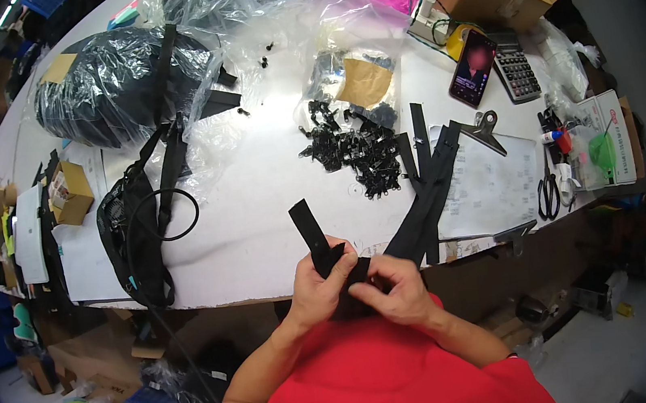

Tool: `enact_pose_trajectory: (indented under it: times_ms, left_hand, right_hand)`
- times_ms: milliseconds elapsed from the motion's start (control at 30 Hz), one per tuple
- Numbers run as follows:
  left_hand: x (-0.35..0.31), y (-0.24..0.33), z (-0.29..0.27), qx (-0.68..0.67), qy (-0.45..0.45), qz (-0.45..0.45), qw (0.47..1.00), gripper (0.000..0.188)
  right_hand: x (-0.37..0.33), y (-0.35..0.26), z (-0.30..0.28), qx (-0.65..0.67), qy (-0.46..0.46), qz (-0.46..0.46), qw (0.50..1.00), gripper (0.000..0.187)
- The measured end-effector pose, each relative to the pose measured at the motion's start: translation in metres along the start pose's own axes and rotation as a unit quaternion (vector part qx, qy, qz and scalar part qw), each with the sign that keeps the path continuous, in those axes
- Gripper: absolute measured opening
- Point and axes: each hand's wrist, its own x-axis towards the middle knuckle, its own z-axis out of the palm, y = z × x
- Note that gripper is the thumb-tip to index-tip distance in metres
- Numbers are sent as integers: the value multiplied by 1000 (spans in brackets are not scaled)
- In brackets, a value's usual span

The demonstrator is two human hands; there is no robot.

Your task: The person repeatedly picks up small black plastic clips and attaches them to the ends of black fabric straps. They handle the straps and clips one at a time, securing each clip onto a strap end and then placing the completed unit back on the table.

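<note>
The black strip point(308, 224) is at the near edge of the table point(256, 247), pinched by the left hand point(319, 286), with the right hand point(395, 286) gripping its lower part. It looks unfinished; other strips point(437, 184) beside that hand and small black parts point(353, 151) heaped beyond seem left.

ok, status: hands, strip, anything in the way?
Left hand gripping black strip. Right hand at its lower end. Loose strips close beside right hand; nothing visibly blocking.
</note>
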Motion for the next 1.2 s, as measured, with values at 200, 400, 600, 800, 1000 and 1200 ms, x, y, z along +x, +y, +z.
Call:
enact_pose_trajectory:
  times_ms: [200,400,600,800,1000,1200]
  left_hand:
    - [9,-2,1,-181,-34,-90,979,17]
    - [11,2,9,-110,9,-45,993,8]
    - [3,3,0,-21,23,25,999,11]
    - [1,19,3,-11,81,87,993,8]
    - [4,8,-7,28,112,132,985,11]
    - [8,3,-4,185,87,317,926,18]
  right_hand:
    - [-2,-4,-21,-61,35,23,997,19]
    - [14,-14,-26,23,-25,1,999,16]
    - [10,-1,-6,147,6,54,988,24]
    - [7,-4,2,125,13,67,990,25]
    - [-1,-10,2,70,-52,65,994,18]
    - [6,-9,13,113,70,49,990,15]
